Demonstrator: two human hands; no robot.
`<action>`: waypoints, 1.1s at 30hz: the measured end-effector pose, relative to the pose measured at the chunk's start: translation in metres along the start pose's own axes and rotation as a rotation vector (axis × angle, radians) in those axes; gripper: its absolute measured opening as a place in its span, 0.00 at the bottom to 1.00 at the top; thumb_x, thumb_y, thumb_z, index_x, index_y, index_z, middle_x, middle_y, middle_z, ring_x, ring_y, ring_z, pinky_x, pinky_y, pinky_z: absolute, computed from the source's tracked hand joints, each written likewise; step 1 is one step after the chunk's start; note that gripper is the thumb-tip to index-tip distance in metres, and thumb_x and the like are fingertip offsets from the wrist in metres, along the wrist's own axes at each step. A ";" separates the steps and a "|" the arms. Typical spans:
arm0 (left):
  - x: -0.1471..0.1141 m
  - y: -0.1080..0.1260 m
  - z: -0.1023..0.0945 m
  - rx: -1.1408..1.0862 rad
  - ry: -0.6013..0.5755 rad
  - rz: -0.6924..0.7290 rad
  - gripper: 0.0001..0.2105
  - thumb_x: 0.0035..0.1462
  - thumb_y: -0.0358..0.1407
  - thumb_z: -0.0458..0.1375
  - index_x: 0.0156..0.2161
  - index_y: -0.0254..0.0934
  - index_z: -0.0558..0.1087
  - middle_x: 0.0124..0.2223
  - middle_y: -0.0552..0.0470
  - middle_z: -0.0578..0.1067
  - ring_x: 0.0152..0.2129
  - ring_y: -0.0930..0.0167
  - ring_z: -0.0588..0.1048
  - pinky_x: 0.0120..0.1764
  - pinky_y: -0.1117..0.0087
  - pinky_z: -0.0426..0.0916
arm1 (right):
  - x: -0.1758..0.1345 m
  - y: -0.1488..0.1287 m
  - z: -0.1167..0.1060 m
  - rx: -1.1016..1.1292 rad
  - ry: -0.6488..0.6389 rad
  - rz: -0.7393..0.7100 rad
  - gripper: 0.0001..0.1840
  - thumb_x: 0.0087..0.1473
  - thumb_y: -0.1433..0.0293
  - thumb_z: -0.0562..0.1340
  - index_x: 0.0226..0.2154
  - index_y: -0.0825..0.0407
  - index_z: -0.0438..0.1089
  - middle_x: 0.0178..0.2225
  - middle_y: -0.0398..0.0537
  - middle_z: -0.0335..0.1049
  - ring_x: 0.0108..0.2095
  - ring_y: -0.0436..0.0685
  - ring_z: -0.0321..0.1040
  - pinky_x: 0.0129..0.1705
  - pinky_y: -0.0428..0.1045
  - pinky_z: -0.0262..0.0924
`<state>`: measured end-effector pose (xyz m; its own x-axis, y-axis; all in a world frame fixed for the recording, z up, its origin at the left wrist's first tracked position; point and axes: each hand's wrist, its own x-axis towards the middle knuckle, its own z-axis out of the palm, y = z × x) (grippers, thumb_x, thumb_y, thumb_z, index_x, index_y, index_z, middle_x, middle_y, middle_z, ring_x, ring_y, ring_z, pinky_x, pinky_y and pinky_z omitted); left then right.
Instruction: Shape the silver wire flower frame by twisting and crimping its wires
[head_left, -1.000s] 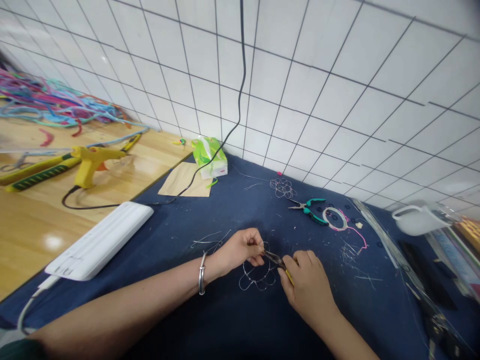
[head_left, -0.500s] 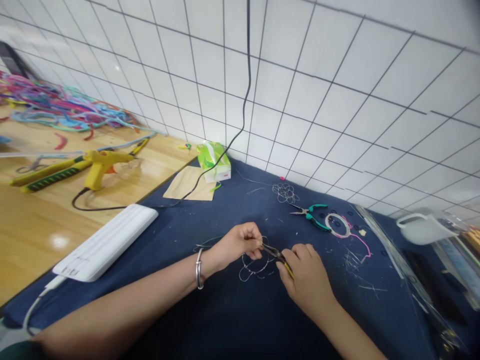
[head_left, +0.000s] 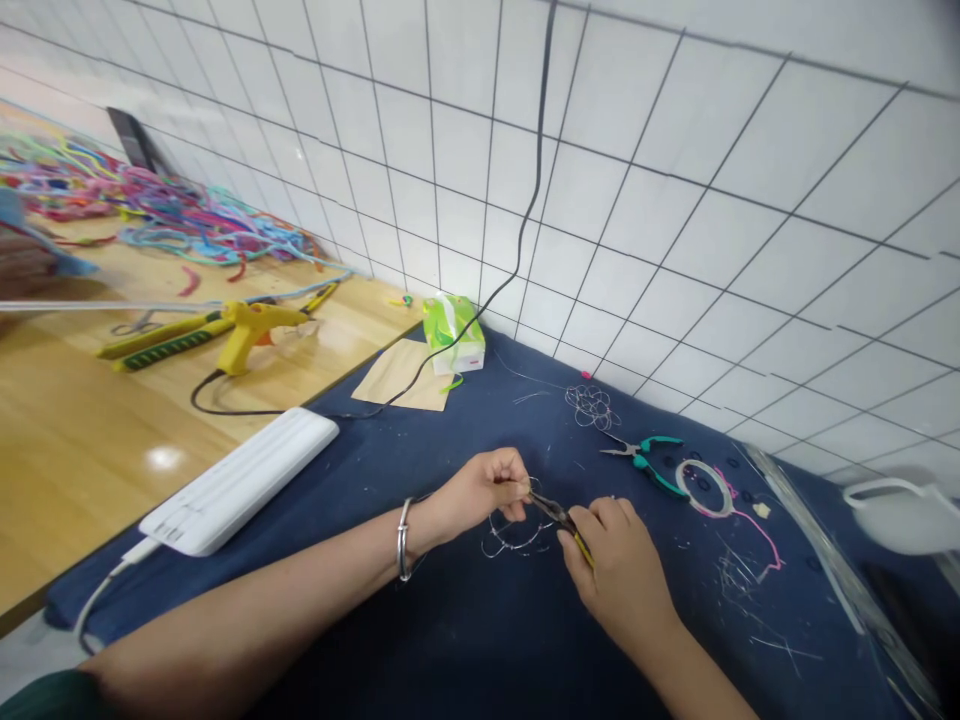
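Observation:
My left hand (head_left: 491,490), with a silver bangle (head_left: 403,540) on the wrist, pinches a looped wire piece (head_left: 517,545) between thumb and fingers. My right hand (head_left: 615,560) is wrapped round yellow-handled pliers (head_left: 559,515). Their dark jaws point left and reach the wire right beside my left fingertips; whether they grip it is too small to tell. The wire loops hang just below the jaws, over the dark blue cloth (head_left: 480,640). Part of the plier handles is hidden in my right palm.
Teal-handled pliers (head_left: 645,455), a wire coil (head_left: 705,488), coiled wire loops (head_left: 592,405) and wire scraps (head_left: 739,575) lie to the right. A white power bank (head_left: 240,480), a yellow glue gun (head_left: 255,330), a tissue pack (head_left: 454,330) and colourful pipe cleaners (head_left: 202,215) are left. A black cable (head_left: 517,260) crosses the wall.
The view has shifted, so the surroundings appear further right. Both hands keep nearly the same hold on the wire piece and the pliers. A blurred shape has appeared at the far left edge.

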<state>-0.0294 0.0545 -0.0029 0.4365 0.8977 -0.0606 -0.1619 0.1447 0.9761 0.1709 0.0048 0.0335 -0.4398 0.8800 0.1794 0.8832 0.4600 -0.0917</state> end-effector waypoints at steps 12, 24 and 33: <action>0.000 -0.002 0.001 0.046 0.000 0.006 0.04 0.52 0.32 0.54 0.31 0.33 0.64 0.23 0.56 0.68 0.20 0.77 0.68 0.28 0.74 0.63 | -0.005 -0.007 -0.006 -0.119 0.057 0.000 0.10 0.54 0.66 0.53 0.36 0.52 0.66 0.30 0.50 0.58 0.34 0.56 0.54 0.36 0.52 0.50; 0.001 0.002 0.004 0.188 -0.026 0.087 0.00 0.53 0.30 0.51 0.32 0.35 0.63 0.27 0.57 0.65 0.21 0.78 0.64 0.29 0.74 0.59 | -0.008 -0.012 -0.013 -0.247 0.080 0.009 0.13 0.54 0.66 0.53 0.41 0.52 0.65 0.36 0.55 0.61 0.40 0.62 0.55 0.38 0.55 0.49; 0.000 0.002 0.005 0.175 -0.038 0.024 0.01 0.52 0.30 0.52 0.32 0.35 0.63 0.26 0.57 0.65 0.20 0.78 0.64 0.28 0.75 0.59 | -0.008 -0.015 -0.010 -0.293 0.098 -0.040 0.14 0.54 0.67 0.53 0.42 0.53 0.65 0.38 0.56 0.62 0.42 0.64 0.55 0.41 0.57 0.50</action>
<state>-0.0252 0.0527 0.0003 0.4681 0.8831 -0.0322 -0.0178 0.0459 0.9988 0.1633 -0.0104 0.0428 -0.4696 0.8398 0.2725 0.8813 0.4277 0.2008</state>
